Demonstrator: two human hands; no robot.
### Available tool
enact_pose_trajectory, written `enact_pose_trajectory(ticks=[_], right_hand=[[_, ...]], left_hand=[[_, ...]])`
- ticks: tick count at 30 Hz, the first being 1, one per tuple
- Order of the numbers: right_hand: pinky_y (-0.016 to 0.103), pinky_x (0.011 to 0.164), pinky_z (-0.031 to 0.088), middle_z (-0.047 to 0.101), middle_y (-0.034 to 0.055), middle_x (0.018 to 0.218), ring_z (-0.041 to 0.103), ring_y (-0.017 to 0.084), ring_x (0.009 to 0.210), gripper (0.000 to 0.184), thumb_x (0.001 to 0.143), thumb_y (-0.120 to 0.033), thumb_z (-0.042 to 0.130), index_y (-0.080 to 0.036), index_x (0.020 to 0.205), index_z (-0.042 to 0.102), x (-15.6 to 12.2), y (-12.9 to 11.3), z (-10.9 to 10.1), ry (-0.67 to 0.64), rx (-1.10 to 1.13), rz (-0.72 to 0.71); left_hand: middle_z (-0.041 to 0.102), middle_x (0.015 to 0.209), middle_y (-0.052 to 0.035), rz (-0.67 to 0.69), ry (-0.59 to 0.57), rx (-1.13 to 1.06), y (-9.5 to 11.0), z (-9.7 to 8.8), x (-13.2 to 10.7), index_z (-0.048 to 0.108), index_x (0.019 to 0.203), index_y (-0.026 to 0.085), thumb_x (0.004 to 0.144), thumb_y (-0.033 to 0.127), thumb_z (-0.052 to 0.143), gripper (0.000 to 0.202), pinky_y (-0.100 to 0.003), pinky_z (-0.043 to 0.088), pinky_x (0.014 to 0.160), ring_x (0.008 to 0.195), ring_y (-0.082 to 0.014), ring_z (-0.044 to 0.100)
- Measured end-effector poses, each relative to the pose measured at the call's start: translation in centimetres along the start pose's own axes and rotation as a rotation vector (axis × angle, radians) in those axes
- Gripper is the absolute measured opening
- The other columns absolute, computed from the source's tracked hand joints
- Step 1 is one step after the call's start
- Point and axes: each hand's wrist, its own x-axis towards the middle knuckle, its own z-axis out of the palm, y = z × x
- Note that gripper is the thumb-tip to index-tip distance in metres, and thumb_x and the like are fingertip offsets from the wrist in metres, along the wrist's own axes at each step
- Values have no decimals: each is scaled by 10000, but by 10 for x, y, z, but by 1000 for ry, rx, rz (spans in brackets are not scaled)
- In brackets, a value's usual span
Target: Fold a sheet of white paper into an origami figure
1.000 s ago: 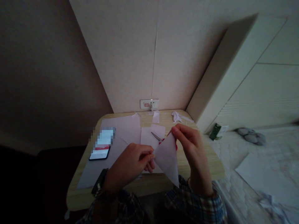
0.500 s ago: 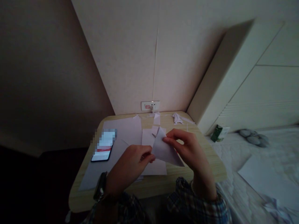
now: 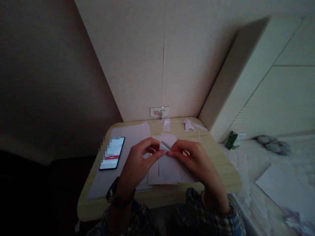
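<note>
A folded white paper [image 3: 169,168] lies low over the wooden table [image 3: 219,164], its top point pinched between both hands. My left hand [image 3: 140,160] grips that point from the left with thumb and fingers closed. My right hand [image 3: 194,160] pinches the same point from the right. Behind my fingers, scissors [image 3: 166,145] with red handles rest on the table, partly hidden by my right hand.
A phone [image 3: 112,153] with a lit screen lies at the table's left on a large white sheet [image 3: 130,134]. Paper scraps and a small folded paper figure [image 3: 187,124] sit near the wall socket [image 3: 159,111]. A bed with a white sheet of paper [image 3: 283,190] is at the right.
The folded paper came down from upright in the air to nearly flat over the table. Both hands moved together and now meet at its top point.
</note>
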Motion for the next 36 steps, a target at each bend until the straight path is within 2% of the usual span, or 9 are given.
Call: enact_pose_trajectory(ticks=[4,8,12,17,20,26,31,36], right_hand=[[244,561,378,612,-22,579,546,133,564,256,879,-246,666,-184,632,642,-2,2,2,-10,-1,-12],[240,586,402,662,-8,623,577,136,596,183,856,-190,683,-170,674,679,-1,2,5,6,19,0],[243,595,420,701,4,648,594,140,605,173,851,-194,673,-170,683,706,0,1,6,12,54,18],[247,538,379,639,-12,556,540,131,541,238,850,-222,638,-175,622,687,-3,0,0,59,99,54],[253,547,379,639,-12,562,550,135,558,226,832,-235,639,-180,617,685,-4,0,-3,119,133,72],[267,561,387,685,1,625,584,153,609,184,802,-275,656,-195,642,702,-5,4,-4,284,202,98],[266,572,417,697,4,662,598,154,621,113,766,-267,693,-199,676,699,-2,7,-4,379,250,103],[271,578,433,687,7,684,596,156,628,92,774,-255,691,-199,703,677,0,9,-5,415,241,93]], left_hand=[[648,667,56,41,-19,-17,4,3,1,703,714,208,774,153,683,83,-180,490,641,642,-96,598],[639,643,54,70,35,-15,7,5,-1,707,669,199,768,134,685,121,-169,485,603,605,-88,583],[629,630,58,93,193,5,7,0,-4,706,676,204,763,108,688,131,-165,482,599,606,-89,581],[674,704,61,135,412,-6,1,-10,-8,718,723,245,777,106,702,150,-169,486,606,643,-95,609],[686,717,60,164,482,-31,-2,-10,-9,711,736,258,801,111,689,163,-178,497,629,679,-104,633],[665,668,58,219,430,-12,-3,-7,-10,701,730,240,785,88,682,163,-178,475,536,597,-100,605],[620,702,50,305,366,63,-1,-9,-9,636,734,227,804,71,610,173,-197,493,598,672,-111,607],[640,725,20,326,238,262,0,-17,-8,638,731,205,791,53,624,164,-269,487,670,705,-147,607]])
